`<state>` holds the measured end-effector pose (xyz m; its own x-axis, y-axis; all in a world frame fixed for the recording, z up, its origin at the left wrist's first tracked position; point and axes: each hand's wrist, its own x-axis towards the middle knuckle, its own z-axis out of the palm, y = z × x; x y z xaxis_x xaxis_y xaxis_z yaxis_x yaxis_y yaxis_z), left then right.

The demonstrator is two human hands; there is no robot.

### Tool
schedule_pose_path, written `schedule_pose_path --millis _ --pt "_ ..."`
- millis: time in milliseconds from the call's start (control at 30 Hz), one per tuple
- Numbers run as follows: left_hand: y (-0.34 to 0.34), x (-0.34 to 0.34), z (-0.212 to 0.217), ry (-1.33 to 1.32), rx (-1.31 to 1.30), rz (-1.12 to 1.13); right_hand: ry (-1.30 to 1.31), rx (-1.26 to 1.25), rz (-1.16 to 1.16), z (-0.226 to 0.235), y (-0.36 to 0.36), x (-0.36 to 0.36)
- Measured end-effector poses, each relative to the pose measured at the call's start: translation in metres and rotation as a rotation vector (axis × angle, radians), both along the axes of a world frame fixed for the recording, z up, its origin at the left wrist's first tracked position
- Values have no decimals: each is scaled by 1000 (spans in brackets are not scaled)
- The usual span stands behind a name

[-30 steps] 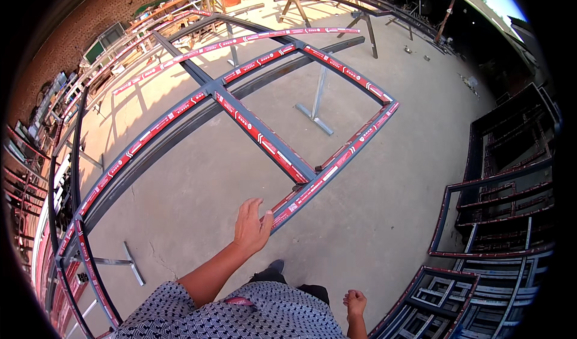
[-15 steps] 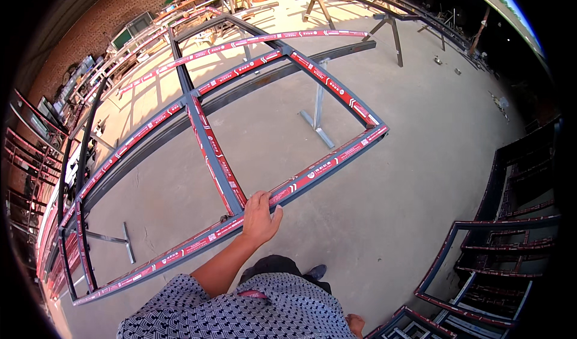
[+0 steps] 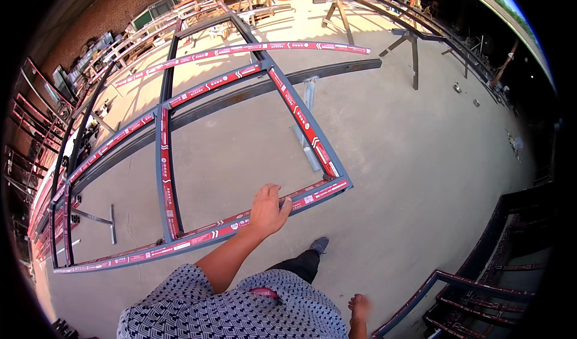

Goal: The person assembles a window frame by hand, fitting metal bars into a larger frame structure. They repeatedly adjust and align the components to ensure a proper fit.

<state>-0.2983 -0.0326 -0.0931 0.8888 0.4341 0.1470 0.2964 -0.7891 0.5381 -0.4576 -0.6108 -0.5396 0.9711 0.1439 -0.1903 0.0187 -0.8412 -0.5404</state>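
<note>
A large dark metal frame [image 3: 164,177], its bars covered with red printed film, stretches before me at about waist height. My left hand [image 3: 269,210] is over its near rail, right of the middle crossbar. The thumb stands apart from the fingers, which reach past the rail; whether the palm touches the metal I cannot tell. Low at my right side hangs my right hand [image 3: 360,308], away from the frame. Its fingers look loosely bent and are smeared by motion, and no object shows in it.
A dark steel beam [image 3: 336,70] and a metal stand [image 3: 308,149] are under the frame. Sawhorse legs [image 3: 415,62] stand beyond to the right. More red-filmed frames [image 3: 445,276] lie at the lower right. Along the brick wall [image 3: 129,17] are materials and clutter. My shoe [image 3: 320,245] is on the concrete floor.
I have stepped to the right along the frame, which now sits further left in view. My left hand has shifted along the rail, away from the crossbar. My right hand has swung forward.
</note>
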Motion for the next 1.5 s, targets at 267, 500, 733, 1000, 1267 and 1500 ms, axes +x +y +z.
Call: schedule_pose_path --millis 267,500,733,1000,1267,1500 --pt "-73 214 6 -24 -151 -60 -291 -380 382 13 -100 64" --pt "-124 351 22 -24 -107 1 -317 -128 223 27 -172 215" --pt "-165 427 -22 60 -179 287 434 -95 -118 165 -143 509" --pt "-191 534 -18 -28 -291 503 599 462 -519 245 -185 802" --pt "-119 678 -31 -205 -514 837 586 458 -450 272 -88 982" --pt "17 833 -36 -485 -838 1057 462 239 -39 154 -114 1042"
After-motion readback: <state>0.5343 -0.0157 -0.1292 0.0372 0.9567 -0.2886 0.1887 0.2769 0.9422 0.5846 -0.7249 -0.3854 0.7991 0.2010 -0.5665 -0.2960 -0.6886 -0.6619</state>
